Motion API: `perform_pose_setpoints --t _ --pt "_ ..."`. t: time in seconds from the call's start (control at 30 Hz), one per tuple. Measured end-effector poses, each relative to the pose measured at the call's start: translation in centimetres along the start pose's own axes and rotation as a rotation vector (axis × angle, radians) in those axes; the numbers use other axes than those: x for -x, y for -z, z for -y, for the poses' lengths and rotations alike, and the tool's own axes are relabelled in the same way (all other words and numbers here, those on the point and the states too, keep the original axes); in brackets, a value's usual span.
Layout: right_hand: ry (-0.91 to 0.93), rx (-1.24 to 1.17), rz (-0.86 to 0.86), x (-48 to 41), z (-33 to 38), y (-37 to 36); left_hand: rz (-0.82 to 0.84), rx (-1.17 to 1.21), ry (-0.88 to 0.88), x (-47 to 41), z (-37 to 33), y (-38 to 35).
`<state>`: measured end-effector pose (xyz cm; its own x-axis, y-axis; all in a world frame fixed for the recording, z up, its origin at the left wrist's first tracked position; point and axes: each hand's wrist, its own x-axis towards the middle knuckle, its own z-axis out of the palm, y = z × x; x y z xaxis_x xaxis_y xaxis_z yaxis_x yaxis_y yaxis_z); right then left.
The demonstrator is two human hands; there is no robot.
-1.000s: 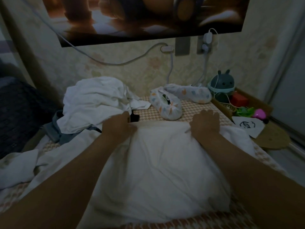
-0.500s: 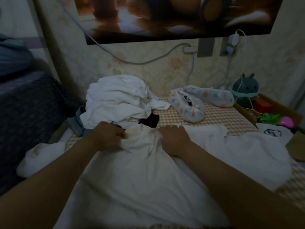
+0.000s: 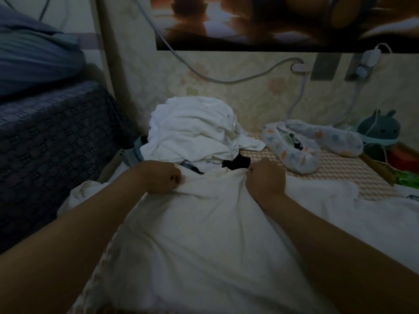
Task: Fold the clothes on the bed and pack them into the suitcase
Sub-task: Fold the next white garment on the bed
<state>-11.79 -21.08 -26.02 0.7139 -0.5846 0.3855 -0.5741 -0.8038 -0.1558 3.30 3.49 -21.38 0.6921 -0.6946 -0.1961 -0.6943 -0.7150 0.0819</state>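
Observation:
A large white garment lies spread across the bed in front of me. My left hand grips its far edge on the left, fingers curled into the cloth. My right hand grips the same edge further right. Behind the hands sits a crumpled pile of white clothes, with a denim piece and a black item under it. No suitcase is in view.
Two patterned cloth slippers lie on the checked bed cover at the right. A teal toy and a box of small things stand at the far right. Cables hang on the wall. A dark blue covered piece of furniture stands at the left.
My right hand has moved left along the garment's far edge, closer to my left hand, and both now grip the edge with curled fingers. The view has turned left.

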Motion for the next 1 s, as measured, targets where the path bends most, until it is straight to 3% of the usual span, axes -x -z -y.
perform_pose_setpoints --t 0.1,0.23,0.3,0.37,0.43,0.5,0.57,0.63,0.73,0.87,1.0 --pt "-0.149 -0.091 0.022 0.1 -0.3 -0.4 -0.117 0.045 0.018 -0.9 0.5 0.1" --pt "-0.165 -0.022 -0.009 0.1 -0.5 -0.2 -0.538 0.575 0.091 -2.1 1.3 0.0" --pt "-0.053 0.069 -0.094 0.0 -0.1 -0.2 -0.755 0.578 0.227 -1.8 0.5 -0.4" --pt "0.195 0.024 -0.209 0.0 0.6 -0.4 -0.842 0.396 0.305 -1.2 -0.3 -1.5" --pt "0.52 -0.063 -0.211 0.4 1.0 -0.5 -0.813 0.287 0.208 -0.9 -0.5 -2.7" --pt "0.657 -0.072 0.021 1.5 1.2 -1.0 -0.683 0.244 0.146 -0.4 -0.4 -3.7" --pt "0.572 -0.001 0.279 2.7 1.2 -0.8 -0.616 0.291 0.148 1.0 -0.6 -4.1" --pt "0.467 0.129 0.442 3.4 1.2 0.3 -0.666 0.355 0.162 3.4 -0.8 -4.2" --pt "0.422 0.122 0.458 5.0 2.8 3.2 -0.672 0.323 0.274 7.3 -0.8 -4.6" --pt "0.475 -0.052 0.468 10.1 4.9 6.3 -0.341 0.368 0.429 12.4 -1.2 -5.8" --pt "0.491 -0.164 0.559 15.6 6.0 7.8 -0.457 0.388 0.384 16.2 -2.2 -6.6"
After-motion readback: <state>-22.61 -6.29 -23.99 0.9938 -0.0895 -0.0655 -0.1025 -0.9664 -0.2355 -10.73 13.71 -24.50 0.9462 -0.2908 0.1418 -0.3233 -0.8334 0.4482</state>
